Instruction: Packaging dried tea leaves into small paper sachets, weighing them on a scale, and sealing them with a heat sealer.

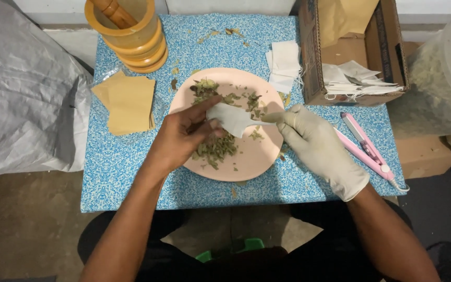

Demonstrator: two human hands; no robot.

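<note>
Much of the scene was cut off or obscured. The wooden mortar (131, 31) stood well beyond the left hand (184, 137), its pestle running out of the top of the frame. A cardboard box (351, 49) beyond the right hand (317, 149) was also cropped at the top, so only some white bags and a brown packet inside it showed. At the far right a clear plastic bag of dried herb (434, 83) was cut by the edge. The grey sheet (22, 89) to the left hid whatever lay under it. What the left fingers pinched under the small white filter bag (232, 119) could not be made out, and the bag's opening was hidden by the thumb.

The bare left hand reached in from the lower left, palm turned up and inward, fingers curled narrow around the near end of the filter bag, thumb stretched over it. The gloved right hand came in from the lower right, wrist bent, thumb and forefinger closed on the bag's other end, remaining fingers loosely folded. The bag hung between both hands, just above the pink plate (251, 164), directly over the loose dried leaves (216, 148) beneath the left fingertips.

A pink heat sealer (367, 147) lay just beside the right wrist on the blue patterned table (131, 177). Brown paper sachets (127, 102) were stacked beyond the left hand, and a pile of white bags (285, 65) rested past the plate.
</note>
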